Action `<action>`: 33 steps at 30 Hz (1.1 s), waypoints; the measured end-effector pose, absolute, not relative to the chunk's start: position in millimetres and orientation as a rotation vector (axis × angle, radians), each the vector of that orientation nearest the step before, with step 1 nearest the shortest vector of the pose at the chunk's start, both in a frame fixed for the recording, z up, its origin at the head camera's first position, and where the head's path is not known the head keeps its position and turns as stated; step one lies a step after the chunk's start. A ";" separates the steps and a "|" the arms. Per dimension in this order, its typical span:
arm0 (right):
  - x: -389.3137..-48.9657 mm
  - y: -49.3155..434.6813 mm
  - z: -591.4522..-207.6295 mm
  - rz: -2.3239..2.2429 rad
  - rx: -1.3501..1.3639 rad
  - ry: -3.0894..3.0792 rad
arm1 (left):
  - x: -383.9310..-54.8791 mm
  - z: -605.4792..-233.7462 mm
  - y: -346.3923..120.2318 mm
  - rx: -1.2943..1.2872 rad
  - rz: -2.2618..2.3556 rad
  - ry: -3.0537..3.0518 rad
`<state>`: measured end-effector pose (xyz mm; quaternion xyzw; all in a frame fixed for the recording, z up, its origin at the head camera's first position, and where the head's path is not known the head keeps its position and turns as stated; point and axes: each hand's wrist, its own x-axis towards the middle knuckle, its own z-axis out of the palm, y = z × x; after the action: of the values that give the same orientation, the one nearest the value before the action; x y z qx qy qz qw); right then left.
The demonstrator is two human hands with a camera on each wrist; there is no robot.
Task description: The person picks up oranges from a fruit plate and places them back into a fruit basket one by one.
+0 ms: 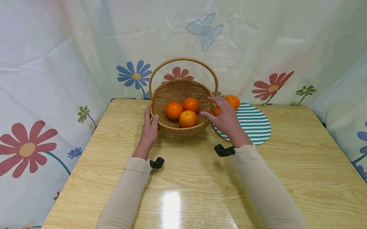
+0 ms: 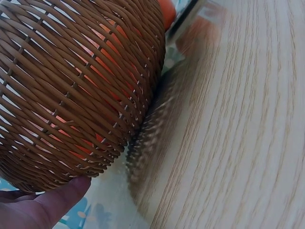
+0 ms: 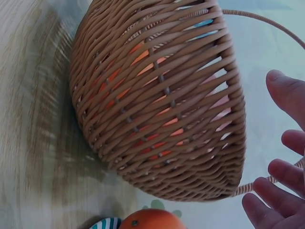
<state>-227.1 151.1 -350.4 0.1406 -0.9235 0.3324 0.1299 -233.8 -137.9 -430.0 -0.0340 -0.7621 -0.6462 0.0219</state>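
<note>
A wicker basket (image 1: 181, 129) with a tall arched handle stands toward the back of the table, with three oranges (image 1: 188, 118) inside. At its left rim is my left hand (image 1: 149, 129), its fingers straight along the outer side; the left wrist view has the thumb (image 2: 76, 188) against the weave. My right hand (image 1: 227, 121) hovers by the right rim, thumb and fingers spread around nothing. Seen from the right wrist, those fingers (image 3: 281, 191) are apart from the basket's wall (image 3: 162, 105). Partly behind the right hand, two more oranges (image 1: 233, 102) show.
A round mat with green and white stripes (image 1: 253, 124) lies right of the basket, partly covered by my right hand and wrist. The wooden table (image 1: 192, 181) ends at a flower-printed curtain (image 1: 168, 34) behind and at the sides.
</note>
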 end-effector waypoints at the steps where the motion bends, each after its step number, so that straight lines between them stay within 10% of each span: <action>1: -227.1 152.1 -351.3 0.972 0.401 -2.685 | -234.2 -430.1 -137.9 -0.104 -2.001 -2.360; 33: -236.4 181.4 -375.8 0.978 0.318 -2.650 | -234.9 -430.4 -138.5 -0.078 -1.950 -2.399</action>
<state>-236.4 181.4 -375.8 0.1105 -0.9219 0.3401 0.1489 -234.9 -138.5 -430.4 -0.0252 -0.7754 -0.6305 0.0244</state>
